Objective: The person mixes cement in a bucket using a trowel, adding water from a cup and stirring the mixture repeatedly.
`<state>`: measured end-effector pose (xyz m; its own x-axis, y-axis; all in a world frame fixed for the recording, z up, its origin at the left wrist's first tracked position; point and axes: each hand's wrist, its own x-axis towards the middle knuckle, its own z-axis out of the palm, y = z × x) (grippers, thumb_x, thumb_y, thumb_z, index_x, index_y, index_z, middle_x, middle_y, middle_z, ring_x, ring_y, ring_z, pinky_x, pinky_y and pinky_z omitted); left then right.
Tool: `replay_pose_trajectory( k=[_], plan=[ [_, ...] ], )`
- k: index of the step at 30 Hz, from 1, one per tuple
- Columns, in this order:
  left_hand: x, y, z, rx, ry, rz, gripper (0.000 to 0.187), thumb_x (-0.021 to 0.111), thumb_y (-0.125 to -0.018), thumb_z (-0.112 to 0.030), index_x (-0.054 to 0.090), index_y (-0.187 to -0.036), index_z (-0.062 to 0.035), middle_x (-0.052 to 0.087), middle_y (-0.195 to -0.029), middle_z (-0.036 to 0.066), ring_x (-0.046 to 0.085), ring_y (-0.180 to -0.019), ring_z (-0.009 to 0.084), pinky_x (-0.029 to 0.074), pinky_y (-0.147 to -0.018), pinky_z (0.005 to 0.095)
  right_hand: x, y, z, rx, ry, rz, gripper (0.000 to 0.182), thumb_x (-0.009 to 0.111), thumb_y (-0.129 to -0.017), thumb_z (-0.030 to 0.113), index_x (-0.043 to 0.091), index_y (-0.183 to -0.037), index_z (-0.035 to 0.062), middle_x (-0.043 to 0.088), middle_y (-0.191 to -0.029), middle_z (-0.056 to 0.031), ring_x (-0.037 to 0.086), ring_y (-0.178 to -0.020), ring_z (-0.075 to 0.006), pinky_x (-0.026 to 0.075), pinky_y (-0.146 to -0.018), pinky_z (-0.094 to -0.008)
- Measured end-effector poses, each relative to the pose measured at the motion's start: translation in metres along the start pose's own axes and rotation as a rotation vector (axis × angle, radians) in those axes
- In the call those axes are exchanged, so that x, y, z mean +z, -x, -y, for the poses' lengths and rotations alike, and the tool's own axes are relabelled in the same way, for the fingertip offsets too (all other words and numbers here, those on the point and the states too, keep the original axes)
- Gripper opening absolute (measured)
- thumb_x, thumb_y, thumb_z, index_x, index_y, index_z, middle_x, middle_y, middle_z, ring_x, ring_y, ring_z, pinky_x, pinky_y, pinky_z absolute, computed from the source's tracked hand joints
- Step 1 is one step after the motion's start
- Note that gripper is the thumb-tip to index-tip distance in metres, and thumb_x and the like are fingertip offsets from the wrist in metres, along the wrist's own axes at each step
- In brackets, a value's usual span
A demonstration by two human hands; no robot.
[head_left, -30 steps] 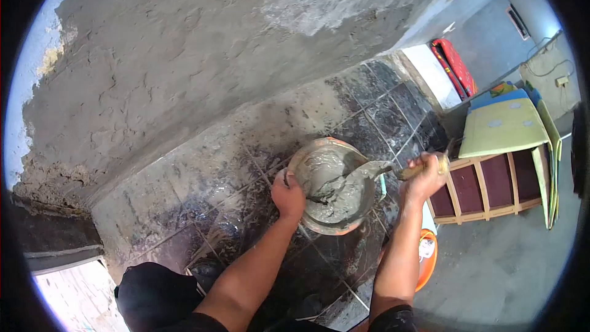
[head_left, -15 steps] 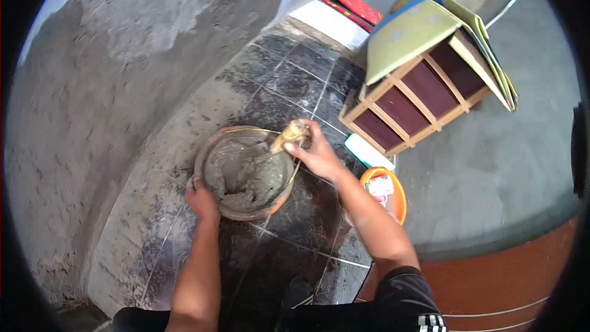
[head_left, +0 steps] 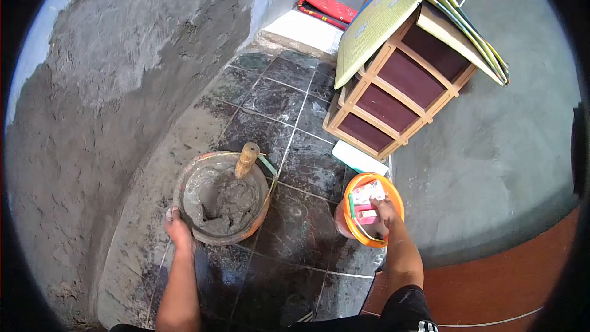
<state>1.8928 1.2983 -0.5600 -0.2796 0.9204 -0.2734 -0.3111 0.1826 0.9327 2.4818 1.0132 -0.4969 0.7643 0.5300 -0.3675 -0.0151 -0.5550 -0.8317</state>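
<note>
Mortar bucket (head_left: 222,240): set on tiled floor (head_left: 295,224), rim smeared; contains wet grey mortar (head_left: 236,210), surface lumpy and hollowed. In the same bucket, wooden handle (head_left: 247,158) projecting above the far right rim; lower end hidden from view. Left hand (head_left: 179,230): placed against the bucket's left side, near the rim; grip or mere contact, cannot tell.

Orange bucket (head_left: 399,198): on the floor to the right, apart from the first; contains white packet (head_left: 369,192) and pink item (head_left: 367,215). Right hand (head_left: 386,210): reaches inside, fingers by the packet; clenched or loose, cannot tell. Just beyond: white-and-teal object (head_left: 359,158), below slatted cabinet (head_left: 413,79).
</note>
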Motion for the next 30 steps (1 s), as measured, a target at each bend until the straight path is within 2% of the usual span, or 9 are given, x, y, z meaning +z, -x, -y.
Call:
replay_pose_trajectory(
  k=[3,7,9,10,14,18,21,26,30],
  plan=[
    [-0.004,-0.001,0.001,0.004,0.066,0.049,0.026,0.052,-0.102,-0.019,0.065,-0.110,0.0017,0.067,-0.100,0.005,0.059,-0.087,0.0163,0.047,-0.080,0.0313,0.010,0.015,0.005,0.081,0.005,-0.048,0.054,0.070,-0.091,0.023,0.051,-0.135,-0.0032,0.065,-0.123,-0.0179,0.064,-0.109,-0.0287,0.051,-0.091,-0.0371],
    [-0.005,-0.004,0.007,0.029,-0.006,0.025,0.026,0.052,-0.103,-0.019,0.065,-0.110,0.0024,0.067,-0.101,0.006,0.059,-0.088,0.0164,0.047,-0.081,0.0315,0.000,0.004,-0.017,-0.172,0.186,-0.280,0.046,0.076,-0.086,0.023,0.061,-0.120,-0.0040,0.067,-0.115,-0.0172,0.065,-0.105,-0.0261,0.051,-0.088,-0.0361],
    [-0.006,-0.005,0.010,0.015,0.016,0.024,0.026,0.052,-0.103,-0.019,0.065,-0.110,0.0027,0.067,-0.101,0.006,0.059,-0.089,0.0166,0.047,-0.082,0.0316,0.005,0.056,0.037,-0.327,0.452,-0.348,0.042,0.080,-0.081,0.020,0.065,-0.114,-0.0014,0.066,-0.111,-0.0175,0.066,-0.099,-0.0293,0.051,-0.087,-0.0389],
    [-0.005,-0.003,0.007,0.027,-0.003,0.011,0.026,0.052,-0.103,-0.019,0.065,-0.110,0.0024,0.067,-0.101,0.006,0.059,-0.090,0.0168,0.047,-0.082,0.0319,0.004,0.059,0.038,-0.525,0.639,-0.515,0.036,0.084,-0.074,0.020,0.067,-0.098,-0.0024,0.063,-0.104,-0.0189,0.064,-0.097,-0.0355,0.051,-0.087,-0.0413],
    [0.008,0.013,-0.009,-0.013,0.098,-0.011,0.026,0.052,-0.103,-0.020,0.065,-0.111,0.0011,0.066,-0.101,0.006,0.058,-0.091,0.0169,0.047,-0.082,0.0325,-0.016,0.091,0.069,-0.553,0.873,-0.477,0.039,0.084,-0.073,0.014,0.066,-0.104,-0.0015,0.057,-0.105,-0.0182,0.063,-0.092,-0.0376,0.053,-0.080,-0.0422],
    [0.003,0.008,-0.002,-0.107,0.018,-0.056,0.029,0.055,-0.101,-0.026,0.065,-0.110,-0.0004,0.066,-0.095,0.006,0.059,-0.085,0.0171,0.048,-0.078,0.0338,-0.022,0.115,0.091,-0.648,0.692,-0.461,0.038,0.086,-0.072,0.014,0.065,-0.101,-0.0004,0.056,-0.101,-0.0144,0.063,-0.087,-0.0313,0.053,-0.076,-0.0412],
    [0.000,-0.004,0.022,0.065,0.033,-0.088,0.031,0.063,-0.097,-0.029,0.068,-0.105,0.0009,0.068,-0.092,0.007,0.059,-0.082,0.0187,0.048,-0.075,0.0349,-0.031,0.107,0.092,-0.720,0.560,-0.468,0.036,0.086,-0.073,0.010,0.063,-0.098,-0.0003,0.055,-0.095,-0.0117,0.060,-0.082,-0.0237,0.051,-0.073,-0.0373],
    [0.008,0.015,-0.005,0.089,-0.257,-0.160,0.038,0.056,-0.100,-0.028,0.067,-0.116,0.0042,0.071,-0.109,0.018,0.065,-0.101,0.0295,0.048,-0.091,0.0413,0.019,0.163,0.176,-1.003,0.443,-0.362,0.034,0.080,-0.076,0.001,0.049,-0.090,-0.0009,0.049,-0.088,-0.0093,0.049,-0.080,-0.0197,0.043,-0.071,-0.0318],
    [0.014,0.022,-0.018,0.086,-0.222,-0.233,0.038,0.058,-0.098,-0.026,0.065,-0.117,0.0062,0.069,-0.107,0.014,0.062,-0.098,0.0238,0.047,-0.091,0.0360,0.083,0.206,0.226,-1.139,0.540,-0.151,0.038,0.083,-0.074,0.006,0.048,-0.089,0.0011,0.045,-0.082,-0.0087,0.044,-0.071,-0.0190,0.039,-0.064,-0.0330]
  ],
)
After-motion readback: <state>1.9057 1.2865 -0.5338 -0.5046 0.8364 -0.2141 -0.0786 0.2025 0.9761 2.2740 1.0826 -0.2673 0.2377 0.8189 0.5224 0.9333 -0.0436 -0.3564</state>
